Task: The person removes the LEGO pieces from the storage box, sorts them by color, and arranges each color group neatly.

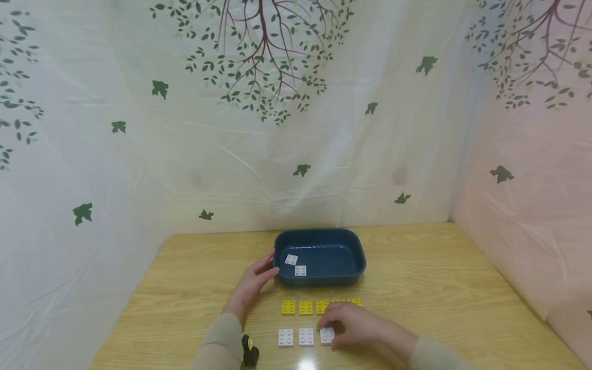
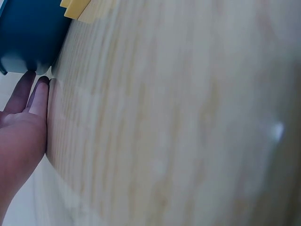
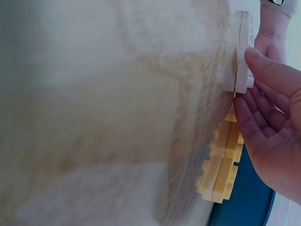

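A dark blue tray (image 1: 344, 280) stands at the back of the table with two white toy bricks (image 1: 300, 271) lying in its left part. My left hand (image 1: 247, 288) rests its extended fingers against the tray's left end. Nearer to me is a row of white bricks (image 1: 285, 337), and at its right end my right hand (image 1: 358, 325) pinches one white brick (image 1: 327, 336) between thumb and fingertips. Close up in the right wrist view, the thumb lies on that brick (image 3: 242, 70) by the tabletop. Several yellow bricks (image 1: 289, 307) form a row behind, partly covered by the right hand.
The wooden table (image 1: 185, 308) meets a pale curtain (image 1: 259, 180) printed with leaves at the back and sides. A black strap piece (image 1: 250, 352) hangs by the left sleeve (image 1: 219, 341).
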Available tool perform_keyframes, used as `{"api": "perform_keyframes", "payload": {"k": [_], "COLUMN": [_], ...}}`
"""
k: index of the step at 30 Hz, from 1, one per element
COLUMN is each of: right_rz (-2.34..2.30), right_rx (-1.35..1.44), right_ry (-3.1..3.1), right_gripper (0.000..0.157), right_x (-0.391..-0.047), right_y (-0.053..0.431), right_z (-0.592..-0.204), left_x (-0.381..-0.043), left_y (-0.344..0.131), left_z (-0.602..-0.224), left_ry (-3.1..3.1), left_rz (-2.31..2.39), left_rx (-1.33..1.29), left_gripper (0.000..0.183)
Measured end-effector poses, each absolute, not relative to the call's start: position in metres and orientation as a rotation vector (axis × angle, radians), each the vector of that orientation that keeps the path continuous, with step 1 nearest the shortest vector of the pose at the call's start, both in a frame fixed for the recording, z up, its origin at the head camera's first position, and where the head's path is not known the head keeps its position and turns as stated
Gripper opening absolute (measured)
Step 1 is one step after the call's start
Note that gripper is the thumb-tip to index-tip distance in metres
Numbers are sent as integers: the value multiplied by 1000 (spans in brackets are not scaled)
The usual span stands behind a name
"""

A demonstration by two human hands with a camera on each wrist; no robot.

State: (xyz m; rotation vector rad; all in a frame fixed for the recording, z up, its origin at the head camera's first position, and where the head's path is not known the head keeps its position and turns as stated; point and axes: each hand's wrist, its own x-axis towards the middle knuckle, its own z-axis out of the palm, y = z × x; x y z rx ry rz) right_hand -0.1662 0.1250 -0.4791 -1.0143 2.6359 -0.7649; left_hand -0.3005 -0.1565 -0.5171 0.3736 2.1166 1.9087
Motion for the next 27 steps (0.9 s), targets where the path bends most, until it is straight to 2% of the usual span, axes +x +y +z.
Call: {"api": "perform_keyframes", "payload": {"k": [8, 16, 27], "right_rz": [-870, -978, -1071], "right_rx": [-959, -1137, -983], "right_ry": [2644, 2731, 2792], "right_gripper": [35, 36, 33], "right_x": [-169, -183, -211], "right_y": [126, 130, 127], "right_z": [-480, -467, -454], "left_x": [-300, -307, -323], "left_y": [-156, -157, -158], "left_z": [-516, -519, -518], "left_ry": [2130, 2119, 2058], "left_rz": [1898, 1898, 1927], "left_rx": [368, 380, 405], "left_gripper": [59, 59, 59]}}
